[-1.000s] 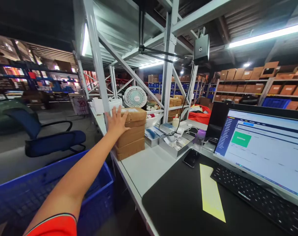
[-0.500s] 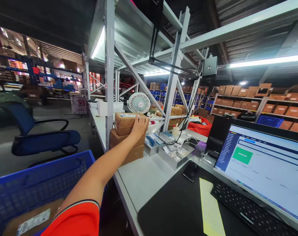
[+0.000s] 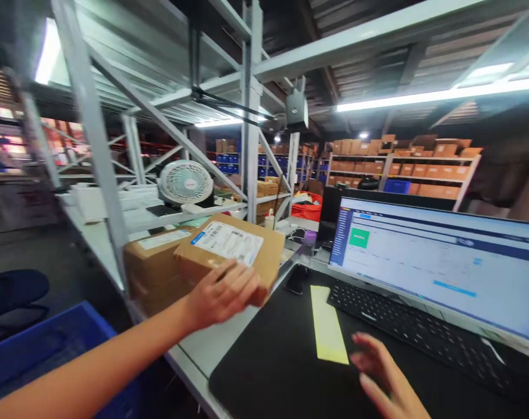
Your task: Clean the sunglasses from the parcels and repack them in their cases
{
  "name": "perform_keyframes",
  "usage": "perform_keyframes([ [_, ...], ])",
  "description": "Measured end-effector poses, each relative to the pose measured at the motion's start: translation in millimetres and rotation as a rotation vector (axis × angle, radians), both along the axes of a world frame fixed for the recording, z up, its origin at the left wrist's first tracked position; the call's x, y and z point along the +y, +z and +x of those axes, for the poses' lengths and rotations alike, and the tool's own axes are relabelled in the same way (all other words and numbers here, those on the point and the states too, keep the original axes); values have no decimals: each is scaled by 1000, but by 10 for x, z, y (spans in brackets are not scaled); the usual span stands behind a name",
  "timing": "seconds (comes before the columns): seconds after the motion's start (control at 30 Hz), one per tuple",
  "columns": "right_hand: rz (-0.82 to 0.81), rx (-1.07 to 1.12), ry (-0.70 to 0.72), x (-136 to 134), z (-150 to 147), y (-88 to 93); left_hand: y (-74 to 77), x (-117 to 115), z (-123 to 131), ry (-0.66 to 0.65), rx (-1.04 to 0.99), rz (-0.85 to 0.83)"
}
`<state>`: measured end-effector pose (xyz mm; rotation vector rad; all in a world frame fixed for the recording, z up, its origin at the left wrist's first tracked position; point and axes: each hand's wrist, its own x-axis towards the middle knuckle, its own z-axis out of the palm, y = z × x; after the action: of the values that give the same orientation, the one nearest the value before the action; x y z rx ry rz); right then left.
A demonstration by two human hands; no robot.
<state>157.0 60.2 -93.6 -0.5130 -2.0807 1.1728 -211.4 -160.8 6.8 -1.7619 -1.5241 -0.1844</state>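
Note:
My left hand [image 3: 224, 291] grips the near edge of a brown cardboard box [image 3: 270, 247], which is tilted and lifted off the bench. A white shipping label [image 3: 227, 240] with a blue patch faces up on it. To its left, other brown boxes [image 3: 155, 267] are stacked against the rack post. My right hand [image 3: 382, 372] hovers over the black desk mat [image 3: 273, 366] with its fingers apart, holding nothing. Just left of it lies a yellow paper strip [image 3: 327, 326].
A monitor [image 3: 421, 262] and black keyboard [image 3: 416, 326] stand at the right. A phone [image 3: 298, 278] lies at the mat's far edge. Behind the boxes is a white fan [image 3: 186, 181]. A blue crate [image 3: 67, 349] sits below the bench at the left.
My left hand has drawn a box off the stack, rightward and nearer to me. My right hand has come into view. The view has turned to the right.

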Motion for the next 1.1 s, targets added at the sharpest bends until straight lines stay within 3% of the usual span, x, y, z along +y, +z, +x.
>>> perform_keyframes([
  [0.07,-321,82,87,108,-137,197,-233,48,308,-273,-70,-45],
  [0.13,-607,159,196,217,-199,421,-362,130,593,-438,-265,-219],
  [0.23,-850,148,473,214,-85,630,-319,322,979,-511,-613,-648],
  [0.33,-880,124,508,14,168,593,-215,567,1245,-599,-752,-925],
  [0.4,-915,184,403,-101,336,479,-259,746,1330,-682,-704,-829],
  [0.47,-977,269,272,-130,487,356,-403,944,1370,-695,-689,-502],
  [0.5,-995,311,211,-114,559,304,-493,1050,1389,-651,-777,-329],
  [0.57,-949,416,101,-55,699,226,-664,1267,1459,-510,-1090,-129],
  [0.6,-888,470,54,-29,765,197,-731,1368,1518,-442,-1273,-131],
  [0.7,-698,565,-37,-30,926,119,-839,1598,1814,-407,-1746,-500],
  [0.8,-616,556,-72,-108,1042,31,-842,1704,2228,-491,-1928,-840],
  [0.93,-419,327,-107,-55,1415,-29,-826,1798,2694,-503,-1951,-777],
  [1.0,-194,78,-313,70,1821,8,-863,1874,2816,-501,-1935,-684],
  [1.03,-68,-48,-499,141,2078,42,-892,1918,2850,-491,-1913,-637],
  [1.1,80,-241,-1003,270,2647,125,-959,2005,2885,-466,-1878,-558],
])
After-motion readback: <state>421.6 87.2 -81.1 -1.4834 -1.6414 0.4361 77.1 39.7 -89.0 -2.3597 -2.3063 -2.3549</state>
